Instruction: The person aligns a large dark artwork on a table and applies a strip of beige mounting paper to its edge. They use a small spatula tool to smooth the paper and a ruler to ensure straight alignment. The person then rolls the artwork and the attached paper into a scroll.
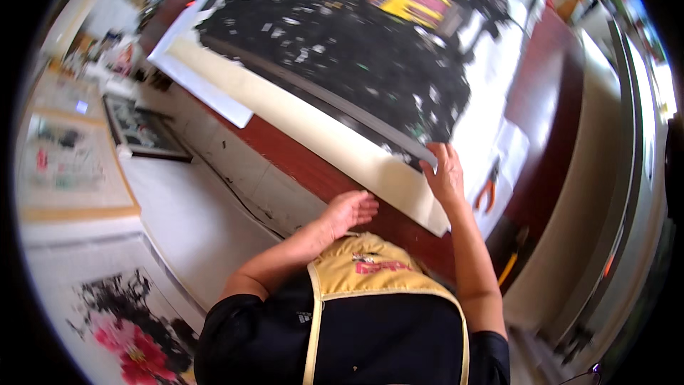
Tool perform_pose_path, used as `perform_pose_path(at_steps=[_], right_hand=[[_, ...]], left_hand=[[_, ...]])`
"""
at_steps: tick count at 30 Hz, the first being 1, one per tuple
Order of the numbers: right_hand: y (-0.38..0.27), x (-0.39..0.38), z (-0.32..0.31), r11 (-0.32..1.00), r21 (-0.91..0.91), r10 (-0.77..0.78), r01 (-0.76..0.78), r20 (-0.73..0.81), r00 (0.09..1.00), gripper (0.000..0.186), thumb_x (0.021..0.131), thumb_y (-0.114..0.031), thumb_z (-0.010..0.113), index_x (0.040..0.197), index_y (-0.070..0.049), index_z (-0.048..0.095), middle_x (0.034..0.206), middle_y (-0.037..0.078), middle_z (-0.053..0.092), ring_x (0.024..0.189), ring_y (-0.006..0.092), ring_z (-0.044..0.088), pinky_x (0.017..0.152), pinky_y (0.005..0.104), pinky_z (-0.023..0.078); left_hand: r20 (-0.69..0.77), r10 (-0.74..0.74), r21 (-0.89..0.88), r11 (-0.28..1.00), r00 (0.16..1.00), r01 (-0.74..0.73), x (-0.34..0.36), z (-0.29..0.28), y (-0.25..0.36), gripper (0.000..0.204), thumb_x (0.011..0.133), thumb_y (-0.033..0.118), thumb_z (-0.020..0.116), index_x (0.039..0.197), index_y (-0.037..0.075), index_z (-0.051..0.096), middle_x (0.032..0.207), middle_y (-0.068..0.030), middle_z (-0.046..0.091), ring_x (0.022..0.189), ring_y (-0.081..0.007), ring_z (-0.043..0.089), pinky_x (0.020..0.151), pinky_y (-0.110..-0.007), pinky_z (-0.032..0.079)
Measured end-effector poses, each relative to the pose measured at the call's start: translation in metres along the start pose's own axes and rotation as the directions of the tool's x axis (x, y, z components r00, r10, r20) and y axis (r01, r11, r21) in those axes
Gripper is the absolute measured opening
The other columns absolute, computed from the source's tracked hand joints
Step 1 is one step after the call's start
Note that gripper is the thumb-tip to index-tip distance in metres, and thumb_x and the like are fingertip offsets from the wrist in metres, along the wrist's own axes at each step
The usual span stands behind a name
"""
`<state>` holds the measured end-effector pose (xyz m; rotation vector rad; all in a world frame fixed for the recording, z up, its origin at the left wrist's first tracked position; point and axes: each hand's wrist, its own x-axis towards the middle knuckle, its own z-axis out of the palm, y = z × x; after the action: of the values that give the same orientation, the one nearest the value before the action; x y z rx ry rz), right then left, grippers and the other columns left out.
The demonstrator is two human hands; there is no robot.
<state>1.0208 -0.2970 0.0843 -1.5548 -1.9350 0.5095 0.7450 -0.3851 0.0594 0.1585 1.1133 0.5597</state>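
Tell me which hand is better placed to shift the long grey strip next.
Right, most likely: the right hand has its fingers at one end of the long grey strip; the left hand is apart from it, open near the red table's edge.

We lose the far edge of the black mat past the picture's top, and its pale specks are too small for us to name. The yellow patch on its far part is too blurred to read. At its near right corner, the right hand's fingers hide the end of the grey strip from us. Left of the mat, clutter blurs; nearer us, the rim cuts off a flower painting.
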Motion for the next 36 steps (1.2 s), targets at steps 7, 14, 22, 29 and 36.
perform_pose_path(at_steps=[7, 14, 22, 29, 36], right_hand=[[-0.005, 0.057, 0.053, 0.983, -0.173, 0.090, -0.069, 0.118, 0.989, 0.043, 0.071, -0.020, 0.090, 0.105, -0.007, 0.066, 0.105, 0.014, 0.063, 0.102, 0.0361, 0.060, 0.092, 0.0450, 0.050], [0.004, 0.075, 0.058, 0.982, -0.114, 0.169, -0.148, 0.202, 0.965, 0.037, 0.073, -0.022, 0.088, 0.095, -0.003, 0.065, 0.095, 0.016, 0.064, 0.092, 0.0371, 0.064, 0.082, 0.0476, 0.051], [-0.047, 0.062, 0.037, 0.971, 0.117, 0.207, -0.211, 0.039, 0.977, 0.038, 0.074, -0.018, 0.086, 0.102, -0.002, 0.066, 0.094, 0.013, 0.066, 0.084, 0.0320, 0.066, 0.078, 0.0386, 0.053], [-0.137, -0.004, -0.044, 0.957, 0.120, 0.278, -0.264, -0.115, 0.954, 0.037, 0.072, -0.015, 0.090, 0.098, -0.002, 0.067, 0.085, 0.011, 0.061, 0.074, 0.0295, 0.063, 0.067, 0.0361, 0.051], [-0.173, -0.104, -0.077, 0.913, -0.012, 0.390, -0.407, -0.263, 0.882, 0.037, 0.076, -0.017, 0.087, 0.103, -0.005, 0.065, 0.089, 0.011, 0.065, 0.070, 0.0304, 0.066, 0.063, 0.0354, 0.054]], left_hand=[[-0.028, 0.119, -0.026, 0.993, 0.993, -0.120, -0.023, -0.015, 0.014, 0.035, 0.106, 0.033, 0.058, 0.125, 0.004, 0.063, 0.116, -0.0117, 0.069, 0.107, -0.0216, 0.068, 0.098, -0.038, 0.055], [-0.067, 0.225, -0.076, 0.970, 0.972, -0.230, -0.013, -0.056, 0.047, 0.031, 0.106, 0.033, 0.059, 0.122, 0.007, 0.065, 0.112, -0.0083, 0.070, 0.103, -0.0186, 0.068, 0.093, -0.035, 0.055], [-0.028, 0.414, -0.024, 0.909, 0.910, -0.415, 0.000, -0.070, 0.143, 0.050, 0.109, 0.051, 0.046, 0.131, 0.009, 0.060, 0.117, -0.0071, 0.070, 0.105, -0.0166, 0.067, 0.094, -0.035, 0.054], [0.139, 0.830, -0.330, 0.554, 0.541, -0.765, -0.035, -0.009, 0.243, 0.049, 0.111, 0.047, 0.042, 0.131, 0.005, 0.055, 0.126, -0.0135, 0.066, 0.120, -0.0267, 0.062, 0.106, -0.045, 0.049], [0.471, 0.709, -0.067, 0.622, 0.525, -0.780, -0.041, 0.091, 0.215, 0.030, 0.110, 0.018, 0.049, 0.134, 0.000, 0.052, 0.121, -0.0176, 0.068, 0.109, -0.0269, 0.069, 0.102, -0.041, 0.055]])
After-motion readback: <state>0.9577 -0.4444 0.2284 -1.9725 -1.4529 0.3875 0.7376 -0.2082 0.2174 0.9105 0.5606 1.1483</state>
